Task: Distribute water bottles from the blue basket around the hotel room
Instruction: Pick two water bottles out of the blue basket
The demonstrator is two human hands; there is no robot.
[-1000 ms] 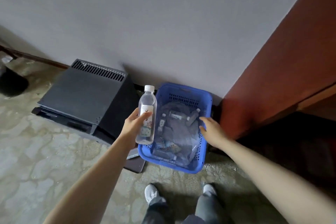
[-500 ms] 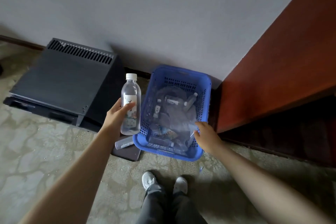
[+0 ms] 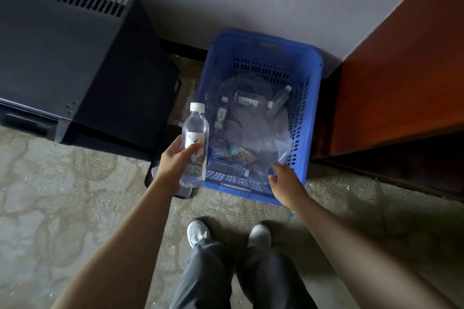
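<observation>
My left hand [image 3: 175, 162] grips a clear water bottle [image 3: 195, 143] with a white cap, held upright just left of the blue basket [image 3: 311, 118]. The basket stands on the floor against the wall and holds several more bottles [image 3: 278, 101] lying among clear plastic wrap. My right hand [image 3: 285, 180] reaches over the basket's near right corner with its fingers slightly curled, down among the plastic; whether it holds anything I cannot tell.
A black box-shaped appliance [image 3: 62, 57] with a vented top sits left of the basket. A reddish wooden cabinet [image 3: 401, 70] stands to the right. A small dark flat object [image 3: 185, 192] lies by the basket's near left corner. My feet [image 3: 226, 233] stand on patterned carpet.
The view has tilted down and closer to the basket. My right hand slid from the basket's right rim to its near right corner. The left hand still holds the bottle.
</observation>
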